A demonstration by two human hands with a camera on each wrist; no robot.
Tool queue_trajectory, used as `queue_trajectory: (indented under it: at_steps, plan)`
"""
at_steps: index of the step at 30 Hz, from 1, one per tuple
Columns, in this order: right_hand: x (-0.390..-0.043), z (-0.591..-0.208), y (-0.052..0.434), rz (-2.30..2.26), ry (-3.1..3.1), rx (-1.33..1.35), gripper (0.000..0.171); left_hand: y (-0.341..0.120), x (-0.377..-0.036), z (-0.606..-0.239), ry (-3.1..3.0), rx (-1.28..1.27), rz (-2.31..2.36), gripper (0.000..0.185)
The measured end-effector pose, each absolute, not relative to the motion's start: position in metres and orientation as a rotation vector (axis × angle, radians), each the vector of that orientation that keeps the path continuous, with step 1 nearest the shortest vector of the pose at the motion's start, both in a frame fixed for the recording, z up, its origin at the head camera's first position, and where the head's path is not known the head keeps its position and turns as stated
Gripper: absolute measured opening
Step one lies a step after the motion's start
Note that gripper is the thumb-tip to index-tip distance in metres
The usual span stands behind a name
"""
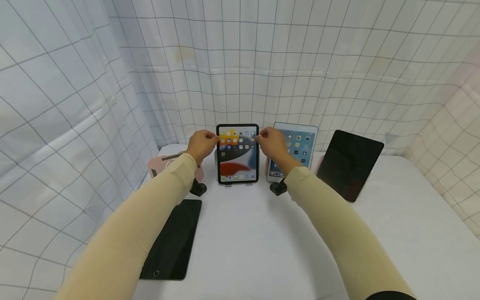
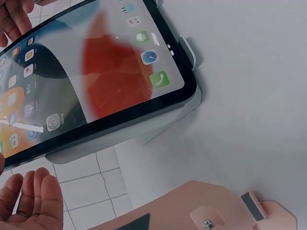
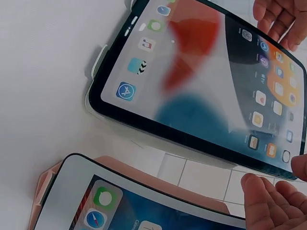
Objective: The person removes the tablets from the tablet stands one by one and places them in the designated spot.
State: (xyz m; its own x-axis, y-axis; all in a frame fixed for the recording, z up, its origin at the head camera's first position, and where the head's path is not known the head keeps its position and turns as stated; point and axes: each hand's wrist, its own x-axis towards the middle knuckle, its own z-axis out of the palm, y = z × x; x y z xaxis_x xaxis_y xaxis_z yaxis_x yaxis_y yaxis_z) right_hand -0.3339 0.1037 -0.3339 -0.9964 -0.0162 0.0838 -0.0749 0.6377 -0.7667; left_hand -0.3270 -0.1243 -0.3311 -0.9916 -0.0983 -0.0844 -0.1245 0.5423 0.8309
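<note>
A black-framed tablet with a lit home screen stands upright in a grey stand at the back of the white table. My left hand is at its upper left edge and my right hand at its upper right edge. In the left wrist view the left fingers lie fairly straight behind the tablet, with a gap to it. In the right wrist view the right fingers are likewise loose behind the tablet. Whether the thumbs touch the frame I cannot tell.
A white tablet with its screen lit leans on a pink stand just to the right, with a dark tablet beyond it. A pink stand sits at the left. A black tablet lies flat at front left. Checked curtains enclose the table.
</note>
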Motion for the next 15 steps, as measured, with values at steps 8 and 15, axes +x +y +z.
queue_trajectory:
  at_steps: [8,15]
  plan:
    - [-0.3385,-0.3404,0.101,1.313,-2.781,0.071,0.036,-0.1208,-0.3236,-0.3327,2.712,-0.233,1.532,0.032]
    - [-0.3382,-0.3434,0.1004,1.362,-2.729,0.073,0.029,-0.1175,-0.3201,-0.3352,2.774,-0.211,1.527,0.032]
